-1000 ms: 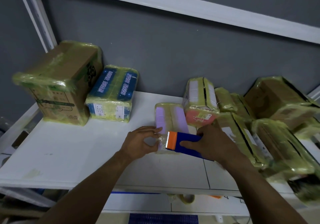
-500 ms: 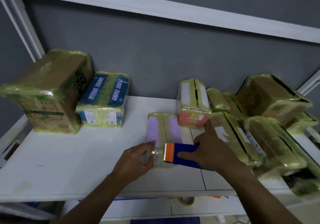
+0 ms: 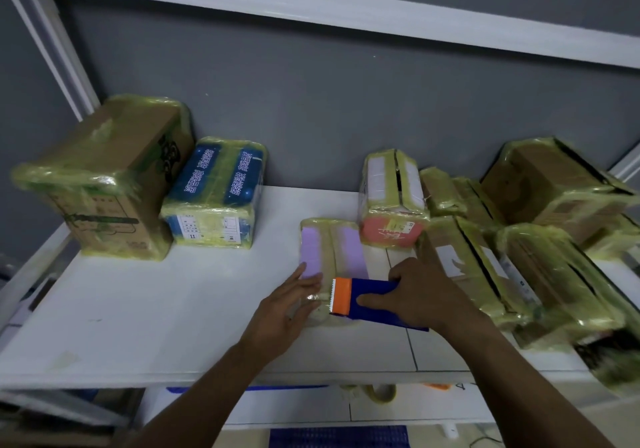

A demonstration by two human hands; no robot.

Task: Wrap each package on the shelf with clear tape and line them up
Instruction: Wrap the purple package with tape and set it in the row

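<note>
A flat purple package point(image 3: 332, 250) wrapped in yellowish tape lies on the white shelf point(image 3: 156, 309) near its front edge. My right hand point(image 3: 419, 295) grips a blue tape dispenser with an orange blade end point(image 3: 360, 297) and holds it over the near end of that package. My left hand point(image 3: 287, 305) lies with straight fingers pressed against the package's left near side, by a shiny strip of tape. Two taped packages stand in line at the back left: a large brown carton point(image 3: 107, 181) and a blue box point(image 3: 214, 194).
A pink-ended package point(image 3: 393, 201) stands behind the purple one. Several taped brown packages point(image 3: 540, 257) are heaped at the right, some overhanging the shelf's front. A grey wall backs the shelf. A tape roll point(image 3: 381, 392) lies on the lower shelf.
My left hand's fingers have straightened from a pinch and now press flat on the package side. The dispenser has stayed over the package's near end. The camera has tilted a little.
</note>
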